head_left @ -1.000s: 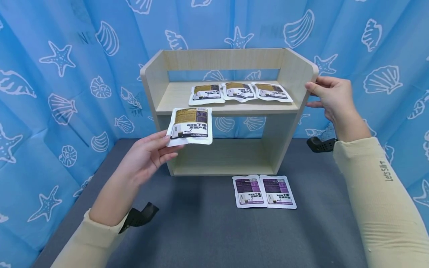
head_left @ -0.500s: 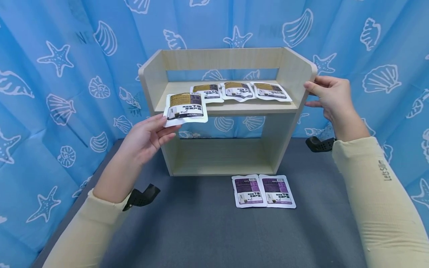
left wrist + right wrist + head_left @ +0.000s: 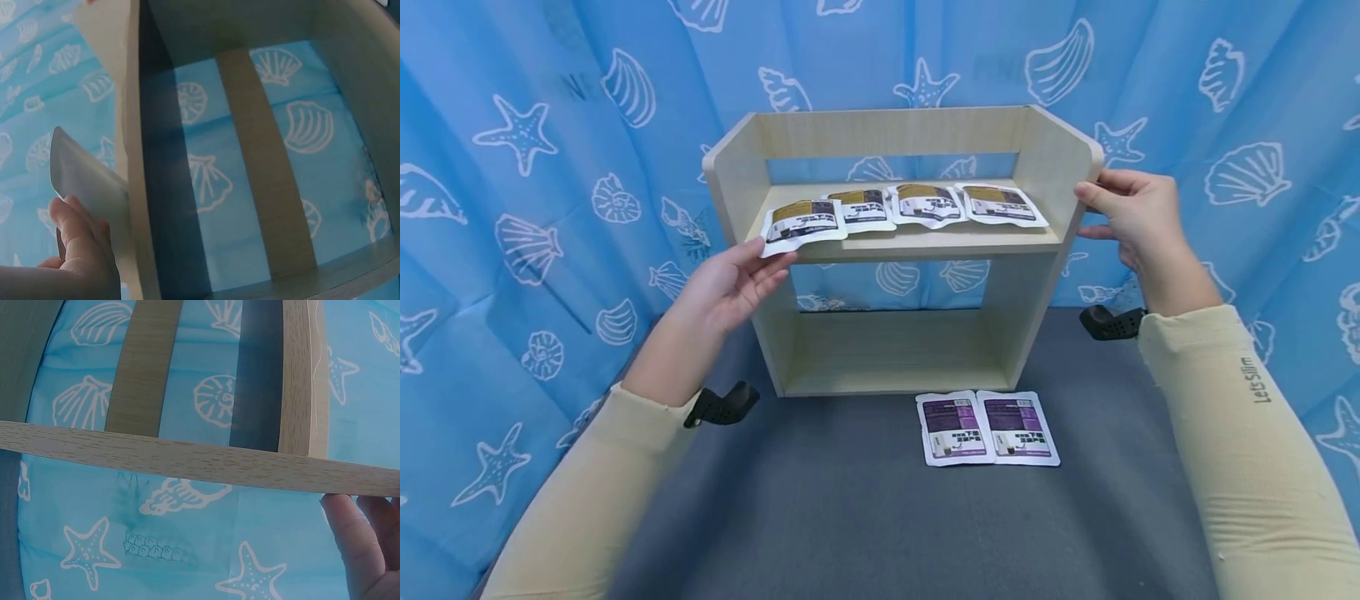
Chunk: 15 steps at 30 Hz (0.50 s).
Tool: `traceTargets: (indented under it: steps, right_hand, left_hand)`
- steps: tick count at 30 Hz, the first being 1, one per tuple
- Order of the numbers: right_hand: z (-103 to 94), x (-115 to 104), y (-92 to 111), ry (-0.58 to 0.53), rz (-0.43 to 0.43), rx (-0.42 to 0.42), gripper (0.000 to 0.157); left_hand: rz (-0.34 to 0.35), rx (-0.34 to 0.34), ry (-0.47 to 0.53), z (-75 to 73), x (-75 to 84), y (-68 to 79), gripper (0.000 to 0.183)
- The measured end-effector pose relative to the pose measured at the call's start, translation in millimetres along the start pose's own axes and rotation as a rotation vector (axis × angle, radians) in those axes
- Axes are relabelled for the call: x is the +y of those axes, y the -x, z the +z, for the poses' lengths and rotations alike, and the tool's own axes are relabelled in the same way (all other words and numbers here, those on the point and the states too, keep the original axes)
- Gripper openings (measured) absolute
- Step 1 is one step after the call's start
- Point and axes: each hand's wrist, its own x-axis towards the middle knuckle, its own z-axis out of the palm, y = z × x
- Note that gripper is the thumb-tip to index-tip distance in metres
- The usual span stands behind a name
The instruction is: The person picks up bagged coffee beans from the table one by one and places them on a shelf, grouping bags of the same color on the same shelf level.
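Note:
My left hand [image 3: 722,287] pinches a white pouch with a gold and dark label [image 3: 805,221] by its lower left corner. The pouch lies over the left end of the wooden shelf's upper board [image 3: 925,242], its near corner sticking out past the front edge. In the left wrist view the pale pouch [image 3: 90,181] shows between thumb and fingers. To its right, three similar gold-labelled pouches [image 3: 927,204] lie in a row. My right hand [image 3: 1138,212] holds the right side panel of the shelf [image 3: 1063,175], thumb at the front edge, other fingers partly hidden beyond it.
Two purple-labelled pouches [image 3: 988,427] lie side by side on the dark grey table [image 3: 865,508], in front of the shelf. The lower board [image 3: 895,358] sits near the tabletop. Behind everything hangs a blue curtain with white shells [image 3: 617,200].
My left hand has lifted the pouch from in front of the shelf up and over the left end of the upper board, beside the row. The right hand has stayed on the side panel.

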Motion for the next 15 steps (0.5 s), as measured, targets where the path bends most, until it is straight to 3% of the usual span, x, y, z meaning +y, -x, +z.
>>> traceTargets:
  steps: [7, 15]
  right_hand:
    - [0.3, 1, 0, 0.014, 0.0, -0.001, 0.055]
    - [-0.4, 1, 1, -0.015, -0.002, -0.014, 0.055]
  left_hand:
    - [-0.01, 0.045, 0.02, 0.9, 6.6, -15.2, 0.052]
    - [0.02, 0.1, 0.1, 4.3, 11.8, -20.7, 0.055]
